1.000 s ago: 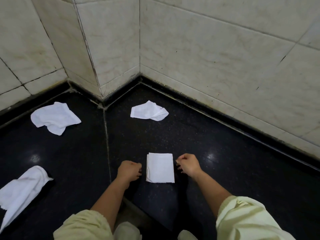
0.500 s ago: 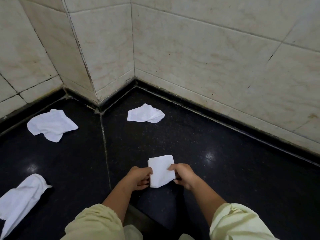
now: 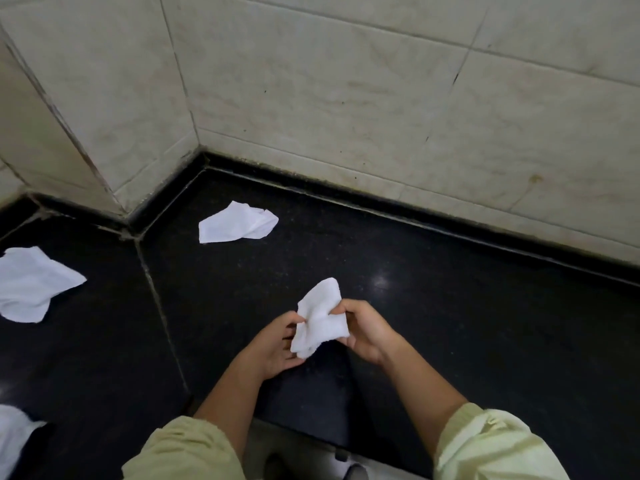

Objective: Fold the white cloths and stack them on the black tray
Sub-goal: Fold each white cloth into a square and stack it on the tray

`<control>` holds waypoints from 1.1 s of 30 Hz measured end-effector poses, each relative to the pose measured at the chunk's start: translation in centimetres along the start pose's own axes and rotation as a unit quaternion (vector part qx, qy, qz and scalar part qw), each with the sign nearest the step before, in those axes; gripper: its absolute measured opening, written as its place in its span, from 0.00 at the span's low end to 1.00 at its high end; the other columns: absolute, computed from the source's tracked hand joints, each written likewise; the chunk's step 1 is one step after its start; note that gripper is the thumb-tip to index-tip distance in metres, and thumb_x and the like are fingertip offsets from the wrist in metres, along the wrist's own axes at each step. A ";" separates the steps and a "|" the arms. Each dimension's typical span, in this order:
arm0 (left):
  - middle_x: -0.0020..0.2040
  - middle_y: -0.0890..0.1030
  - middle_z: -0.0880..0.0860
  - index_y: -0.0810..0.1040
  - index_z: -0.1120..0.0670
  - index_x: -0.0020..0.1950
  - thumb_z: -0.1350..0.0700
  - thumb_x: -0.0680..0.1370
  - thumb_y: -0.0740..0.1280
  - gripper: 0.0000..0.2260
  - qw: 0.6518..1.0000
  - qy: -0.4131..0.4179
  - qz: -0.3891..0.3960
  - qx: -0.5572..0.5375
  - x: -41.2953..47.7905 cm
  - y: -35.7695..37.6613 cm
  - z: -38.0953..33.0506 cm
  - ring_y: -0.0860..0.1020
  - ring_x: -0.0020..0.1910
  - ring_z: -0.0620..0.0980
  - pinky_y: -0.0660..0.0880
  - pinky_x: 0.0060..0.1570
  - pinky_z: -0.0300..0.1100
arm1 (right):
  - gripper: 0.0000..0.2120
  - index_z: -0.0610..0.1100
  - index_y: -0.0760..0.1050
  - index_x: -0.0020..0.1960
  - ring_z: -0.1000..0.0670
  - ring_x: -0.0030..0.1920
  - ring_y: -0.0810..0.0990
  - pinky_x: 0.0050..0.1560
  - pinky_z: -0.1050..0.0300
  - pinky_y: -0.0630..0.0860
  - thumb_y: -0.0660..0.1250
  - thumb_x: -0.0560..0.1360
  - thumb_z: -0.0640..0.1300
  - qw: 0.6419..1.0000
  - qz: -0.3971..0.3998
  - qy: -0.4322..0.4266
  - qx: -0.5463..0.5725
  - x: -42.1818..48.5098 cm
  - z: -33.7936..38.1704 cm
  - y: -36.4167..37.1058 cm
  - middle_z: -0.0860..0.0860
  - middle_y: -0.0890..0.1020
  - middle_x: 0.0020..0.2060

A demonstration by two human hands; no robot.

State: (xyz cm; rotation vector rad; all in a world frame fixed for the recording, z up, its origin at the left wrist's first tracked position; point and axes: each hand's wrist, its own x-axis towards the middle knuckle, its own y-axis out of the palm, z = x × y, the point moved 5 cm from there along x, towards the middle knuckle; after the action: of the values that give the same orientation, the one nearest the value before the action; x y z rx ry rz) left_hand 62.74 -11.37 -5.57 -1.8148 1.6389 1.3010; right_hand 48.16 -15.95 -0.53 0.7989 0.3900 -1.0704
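Observation:
A small folded white cloth (image 3: 320,318) is lifted off the black counter, held between both hands. My left hand (image 3: 273,348) supports its lower left edge with thumb and fingers pinching it. My right hand (image 3: 363,329) grips its right side, thumb on top. Three more white cloths lie crumpled on the counter: one near the back corner (image 3: 237,223), one at the far left (image 3: 31,282), one at the lower left edge (image 3: 14,434). No black tray is in view.
The black polished counter (image 3: 450,323) runs into a corner of cream tiled walls (image 3: 346,98). A seam (image 3: 156,296) crosses the counter on the left. The counter's front edge lies just below my forearms.
The folded cloth lay flat between my hands; both hands took hold of it and raised it off the counter. The view has shifted to the right.

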 end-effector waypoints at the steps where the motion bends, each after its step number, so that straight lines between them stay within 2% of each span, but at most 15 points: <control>1: 0.54 0.83 0.59 0.79 0.60 0.58 0.54 0.72 0.67 0.17 1.000 0.003 0.018 -0.009 -0.1 0.9 0.1 0.82 0.50 0.55 0.79 0.49 0.48 | 0.16 0.32 0.77 0.58 0.47 0.47 0.83 0.47 0.56 0.79 0.59 0.74 0.36 1.000 -0.004 -0.007 0.008 -0.6 0.3 -0.6 0.41 0.83 0.47; 3: 0.53 0.83 0.58 0.79 0.61 0.59 0.57 0.73 0.66 0.16 0.999 0.012 0.039 -0.007 -0.5 2.7 0.1 0.82 0.49 0.55 0.79 0.46 0.47 | 0.14 0.33 0.78 0.55 0.48 0.44 0.83 0.43 0.57 0.79 0.59 0.73 0.35 0.999 -0.021 -0.022 0.013 -1.9 0.7 -2.1 0.41 0.82 0.46; 6: 0.56 0.82 0.60 0.78 0.60 0.60 0.60 0.74 0.66 0.15 0.997 0.045 0.063 0.006 -0.9 5.7 -0.1 0.81 0.51 0.56 0.79 0.48 0.48 | 0.14 0.35 0.77 0.55 0.47 0.42 0.82 0.39 0.57 0.79 0.60 0.71 0.34 0.997 -0.061 -0.045 0.011 -4.0 0.9 -4.9 0.42 0.82 0.45; 9: 0.57 0.82 0.60 0.77 0.59 0.60 0.63 0.74 0.67 0.15 0.991 0.073 0.086 0.067 -1.6 9.7 0.2 0.82 0.52 0.58 0.81 0.46 0.49 | 0.11 0.38 0.77 0.50 0.47 0.41 0.82 0.37 0.56 0.78 0.60 0.71 0.34 0.992 -0.100 -0.076 0.028 -7.3 1.1 -8.8 0.44 0.82 0.43; 13: 0.54 0.84 0.57 0.78 0.56 0.60 0.64 0.74 0.68 0.15 0.978 0.094 0.142 0.117 -2.8 15.9 1.4 0.83 0.53 0.58 0.80 0.51 0.51 | 0.11 0.39 0.78 0.53 0.45 0.46 0.81 0.41 0.52 0.79 0.62 0.73 0.38 0.983 -0.137 -0.112 0.048 -12.3 1.1 -14.5 0.43 0.83 0.46; 17: 0.54 0.84 0.57 0.79 0.55 0.60 0.65 0.74 0.68 0.15 0.964 0.110 0.176 0.167 -4.3 23.1 4.2 0.82 0.53 0.58 0.79 0.54 0.52 | 0.11 0.40 0.77 0.55 0.44 0.49 0.82 0.44 0.49 0.80 0.64 0.73 0.37 0.973 -0.178 -0.139 0.039 -18.5 0.5 -21.0 0.43 0.83 0.49; 20: 0.54 0.84 0.56 0.79 0.55 0.60 0.65 0.74 0.69 0.15 0.952 0.113 0.193 0.211 -5.3 29.0 7.4 0.83 0.53 0.56 0.79 0.53 0.52 | 0.11 0.40 0.76 0.55 0.44 0.49 0.82 0.44 0.49 0.81 0.64 0.73 0.36 0.968 -0.196 -0.149 0.043 -23.7 -0.5 -26.1 0.42 0.83 0.51; 24: 0.52 0.85 0.54 0.79 0.55 0.58 0.64 0.74 0.70 0.14 0.934 0.118 0.218 0.257 -6.4 37.2 11.4 0.84 0.48 0.51 0.80 0.47 0.47 | 0.11 0.40 0.77 0.55 0.44 0.50 0.83 0.48 0.48 0.80 0.64 0.73 0.35 0.956 -0.236 -0.166 0.051 -30.9 -1.6 -32.8 0.41 0.82 0.54; 33: 0.51 0.85 0.54 0.79 0.54 0.58 0.63 0.74 0.71 0.13 0.897 0.114 0.278 0.324 -8.7 54.8 17.3 0.84 0.48 0.51 0.80 0.46 0.45 | 0.07 0.40 0.79 0.48 0.47 0.40 0.82 0.32 0.57 0.78 0.64 0.73 0.35 0.903 -0.353 -0.223 0.098 -44.7 -1.3 -44.7 0.44 0.83 0.44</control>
State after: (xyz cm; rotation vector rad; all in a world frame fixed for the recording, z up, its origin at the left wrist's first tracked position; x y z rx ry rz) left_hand 6.62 -6.92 9.09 -1.1565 2.4616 0.5754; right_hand -11.56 2.03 9.83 0.5613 0.1749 -1.9539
